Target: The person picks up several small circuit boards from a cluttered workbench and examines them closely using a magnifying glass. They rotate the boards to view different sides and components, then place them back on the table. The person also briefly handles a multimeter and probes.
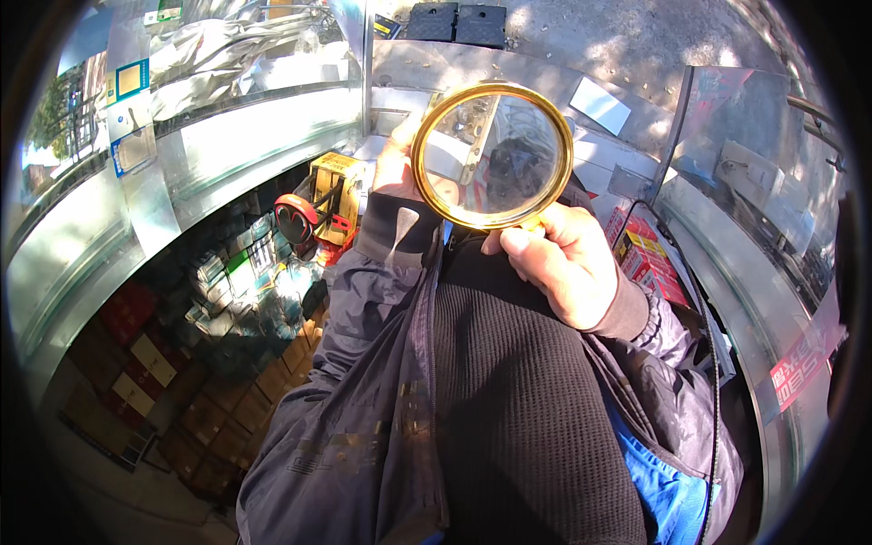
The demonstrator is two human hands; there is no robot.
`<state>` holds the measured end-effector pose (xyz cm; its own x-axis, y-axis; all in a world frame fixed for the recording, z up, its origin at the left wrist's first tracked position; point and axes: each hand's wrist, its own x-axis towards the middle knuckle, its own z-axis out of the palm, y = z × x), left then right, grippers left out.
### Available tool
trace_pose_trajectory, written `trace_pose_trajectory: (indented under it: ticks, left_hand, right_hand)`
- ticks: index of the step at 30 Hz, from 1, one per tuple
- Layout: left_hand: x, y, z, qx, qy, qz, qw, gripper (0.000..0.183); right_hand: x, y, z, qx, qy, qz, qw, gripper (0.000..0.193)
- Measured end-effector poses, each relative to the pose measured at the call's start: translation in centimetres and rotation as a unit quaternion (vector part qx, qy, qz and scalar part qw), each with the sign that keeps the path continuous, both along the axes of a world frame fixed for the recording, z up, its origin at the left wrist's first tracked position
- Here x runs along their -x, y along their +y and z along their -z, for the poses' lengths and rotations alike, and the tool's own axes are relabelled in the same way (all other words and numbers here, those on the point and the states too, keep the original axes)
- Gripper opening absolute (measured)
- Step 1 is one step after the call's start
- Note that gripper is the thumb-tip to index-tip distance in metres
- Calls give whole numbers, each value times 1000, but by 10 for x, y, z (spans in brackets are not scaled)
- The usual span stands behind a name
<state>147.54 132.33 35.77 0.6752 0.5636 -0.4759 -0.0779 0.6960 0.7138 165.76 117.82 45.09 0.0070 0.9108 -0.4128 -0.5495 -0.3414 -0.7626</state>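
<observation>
A round magnifying glass (pixel 566 154) with a shiny gold rim is held up in front of my chest. My right hand (pixel 570 263) grips it at the lower right of the rim, thumb and fingers closed. To the left of the rim, and partly behind it, is my left hand (pixel 395 163). Its fingers are mostly covered by the lens, so what they hold, if anything, does not show. Through the glass appears a pale, slotted metal strip (pixel 476 150), along with dark, blurred shapes.
Glass panels with frames curve along both sides. At left are a yellow-and-red tool-like object (pixel 338 186), many small packets (pixel 241 282) and brown cartons (pixel 227 409). Red boxes (pixel 647 263) and a black cable (pixel 695 300) lie at right. Dark square panels (pixel 456 24) rest beyond.
</observation>
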Motion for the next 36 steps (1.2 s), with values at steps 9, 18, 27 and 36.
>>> trace_pose_trajectory:
  ticks: [9,18,27,36]
  left_hand:
    - [10,2,7,48,-59,0,997,45]
    - [-13,16,-6,338,-182,-15,923,33]
    - [-2,11,14,281,25,-110,953,33]
    - [-3,21,8,292,-22,-45,955,37]
  right_hand:
    - [-2,-2,2,1,-15,-8,1000,24]
    - [-5,-2,-2,-5,-17,-1,1000,23]
    - [-8,0,-2,-9,-22,-5,1000,23]
    - [-9,3,-2,-4,-17,-5,1000,23]
